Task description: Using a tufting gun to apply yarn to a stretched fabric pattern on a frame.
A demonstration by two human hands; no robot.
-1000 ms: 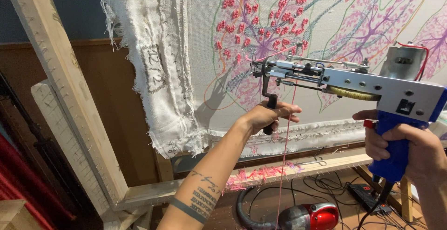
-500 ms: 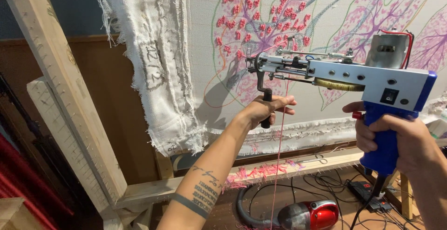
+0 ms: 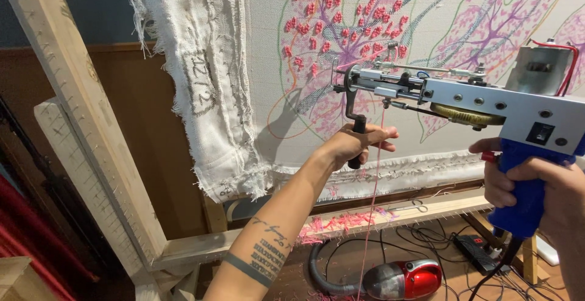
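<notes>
a: what is the left hand (image 3: 356,144) doing?
b: its grip is clenching around the black front handle (image 3: 355,135) of the tufting gun (image 3: 481,103), fingers wrapping the handle just below the metal front end.

a: and the right hand (image 3: 539,194)?
b: it is grasping the blue rear handle (image 3: 524,185) of the same gun, grip closed around it, with one finger lying by the red trigger (image 3: 487,156).

a: where is the gun sitting?
b: it is being held level in the air between the two hands, its needle end (image 3: 341,84) pointing left and lying close to the stretched cloth (image 3: 341,45); whether it is touching the cloth i cannot tell. a silver motor (image 3: 539,69) with red wires is riding on top at the rear.

a: what is coming off it?
b: a thin pink yarn (image 3: 373,203) is hanging down from the front of the gun, passing the left wrist.

a: and around that?
b: the cloth is carrying a drawn design with pink and purple tufted patches, and its frayed edge is folding over a wooden frame (image 3: 91,130). pink fluff is lying on the frame's lower bar (image 3: 365,222). below, a red handheld vacuum (image 3: 405,278) is lying on the floor among black cables, with a power strip (image 3: 478,252) near it.
</notes>
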